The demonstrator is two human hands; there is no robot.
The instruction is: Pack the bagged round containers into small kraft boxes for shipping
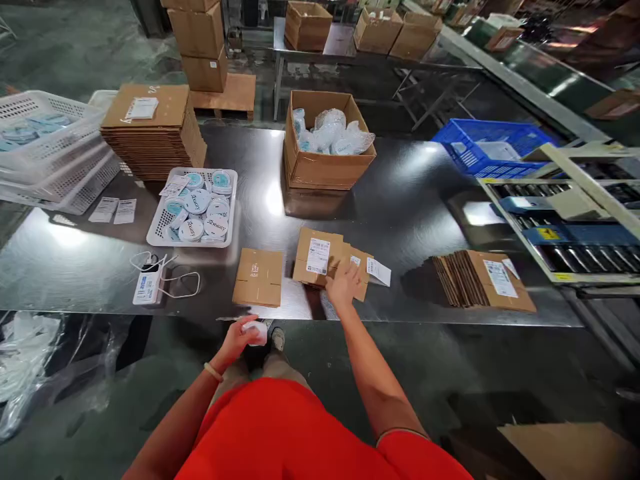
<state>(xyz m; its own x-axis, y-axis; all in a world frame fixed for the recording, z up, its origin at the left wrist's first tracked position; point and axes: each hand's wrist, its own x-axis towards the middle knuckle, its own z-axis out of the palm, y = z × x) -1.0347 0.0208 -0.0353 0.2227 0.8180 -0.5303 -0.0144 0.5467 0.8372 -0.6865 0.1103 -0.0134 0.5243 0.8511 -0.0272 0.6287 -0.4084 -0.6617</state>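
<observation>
My left hand (239, 339) is at the table's front edge, closed around a small white stack of labels (257, 333). My right hand (343, 285) rests with its fingers stretched over flattened cardboard boxes (303, 259) that carry printed white labels. A loose white label (379, 271) sticks out to the right of them. Between my hands, toward the left, lies another pile of flat brown boxes (257, 278) with small white print on top. What is under my right palm is hidden.
A white tray (234, 220) of round tins stands left, beside a tall cardboard stack (150, 143) and a power strip (147, 288). Behind is an open carton (323, 172) with bubble-wrapped items. Labelled flat boxes (510, 293), a blue crate (457, 155) and a roller conveyor (590, 257) are right.
</observation>
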